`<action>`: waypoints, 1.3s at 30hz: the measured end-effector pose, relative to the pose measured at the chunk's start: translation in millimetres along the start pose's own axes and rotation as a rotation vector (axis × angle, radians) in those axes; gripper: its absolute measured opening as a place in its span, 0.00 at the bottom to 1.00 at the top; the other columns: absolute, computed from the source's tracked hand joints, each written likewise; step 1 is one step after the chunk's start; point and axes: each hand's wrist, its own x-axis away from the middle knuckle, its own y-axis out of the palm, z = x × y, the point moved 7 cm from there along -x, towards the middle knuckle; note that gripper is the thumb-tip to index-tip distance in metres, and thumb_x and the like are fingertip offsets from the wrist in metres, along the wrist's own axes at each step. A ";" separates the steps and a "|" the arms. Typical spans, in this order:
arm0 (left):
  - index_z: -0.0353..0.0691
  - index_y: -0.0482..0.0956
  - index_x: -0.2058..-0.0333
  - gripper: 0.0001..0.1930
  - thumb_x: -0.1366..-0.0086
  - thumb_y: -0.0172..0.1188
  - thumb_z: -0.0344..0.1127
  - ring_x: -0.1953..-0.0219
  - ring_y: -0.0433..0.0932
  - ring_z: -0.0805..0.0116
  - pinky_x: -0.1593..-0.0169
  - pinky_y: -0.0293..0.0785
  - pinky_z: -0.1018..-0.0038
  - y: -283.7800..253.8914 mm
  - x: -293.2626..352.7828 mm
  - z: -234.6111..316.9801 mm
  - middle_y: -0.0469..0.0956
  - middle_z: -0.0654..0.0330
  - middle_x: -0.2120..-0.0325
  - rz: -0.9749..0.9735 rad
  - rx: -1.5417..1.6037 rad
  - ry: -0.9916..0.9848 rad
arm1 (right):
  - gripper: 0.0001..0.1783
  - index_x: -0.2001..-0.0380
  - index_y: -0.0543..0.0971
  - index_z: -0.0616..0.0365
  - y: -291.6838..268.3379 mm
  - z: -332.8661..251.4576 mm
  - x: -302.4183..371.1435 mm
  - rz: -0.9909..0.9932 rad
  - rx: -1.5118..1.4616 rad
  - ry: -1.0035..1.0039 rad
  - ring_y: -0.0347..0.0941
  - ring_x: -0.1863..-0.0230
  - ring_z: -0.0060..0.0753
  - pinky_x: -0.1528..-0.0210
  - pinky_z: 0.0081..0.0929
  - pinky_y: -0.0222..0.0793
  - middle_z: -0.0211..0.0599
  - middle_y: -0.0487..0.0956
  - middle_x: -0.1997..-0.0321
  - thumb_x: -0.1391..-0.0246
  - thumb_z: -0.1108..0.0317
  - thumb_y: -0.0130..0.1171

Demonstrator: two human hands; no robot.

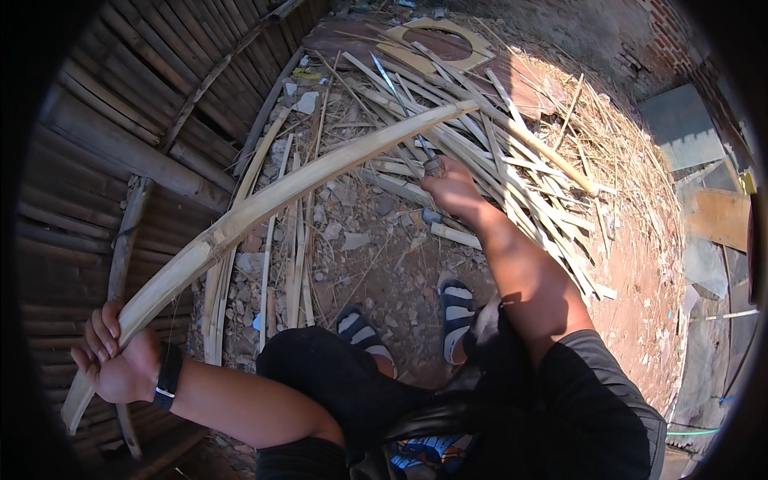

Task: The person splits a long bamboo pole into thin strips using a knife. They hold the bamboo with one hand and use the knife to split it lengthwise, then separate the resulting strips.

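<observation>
A long, slightly curved split bamboo pole [264, 210] slants across the view from lower left to upper middle. My left hand [120, 352], with a black wristband, is wrapped round it near its lower end. Below the pole's far end, my right hand [454, 190] grips a long narrow-bladed knife [390, 82]; its handle is mostly covered by my fingers. The blade points up and away, and the pole crosses in front of it. Whether blade and pole touch, I cannot tell. Beyond my right hand lies a heap of split bamboo strips [512, 164].
A slatted bamboo wall [104, 160] rises close on the left, with long strips [268, 264] lying along its foot. Rubble and shavings cover the ground round my sandalled feet [456, 312]. A board with a round hole [448, 44] lies at the back; grey sheets [680, 128] stand right.
</observation>
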 end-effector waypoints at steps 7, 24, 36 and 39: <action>0.51 0.55 0.84 0.18 0.33 0.42 0.38 0.86 0.54 0.73 0.75 0.54 0.71 1.8 -0.5 21.9 0.52 0.68 0.89 -0.059 -0.011 0.009 | 0.06 0.67 0.77 0.61 -5.7 79.9 0.5 -0.117 -0.409 0.640 0.63 0.82 0.25 0.83 0.30 0.59 0.30 0.67 0.82 0.46 0.70 0.55; 0.45 0.62 0.75 0.13 0.28 0.45 0.37 0.81 0.54 0.75 0.73 0.56 0.75 46.9 22.5 -71.7 0.52 0.67 0.83 -0.086 -0.631 0.012 | 0.28 0.52 0.70 0.70 37.3 -6.1 25.0 -0.199 -0.022 0.073 0.70 0.81 0.23 0.78 0.25 0.65 0.34 0.74 0.78 0.48 0.59 0.66; 0.46 0.60 0.75 0.15 0.26 0.42 0.38 0.82 0.54 0.75 0.74 0.56 0.74 36.8 13.9 -65.8 0.52 0.67 0.83 -0.087 -0.745 0.088 | 0.27 0.49 0.72 0.67 187.6 -68.1 178.7 -0.533 -0.113 -0.104 0.79 0.64 0.56 0.58 0.42 0.72 0.57 0.80 0.67 0.50 0.62 0.61; 0.46 0.59 0.76 0.15 0.26 0.41 0.38 0.82 0.54 0.74 0.74 0.55 0.73 26.0 11.9 -65.4 0.52 0.67 0.83 0.081 -0.789 0.135 | 0.30 0.46 0.71 0.66 219.8 51.3 157.8 -0.406 0.135 0.087 0.79 0.62 0.56 0.56 0.42 0.73 0.58 0.80 0.65 0.52 0.65 0.60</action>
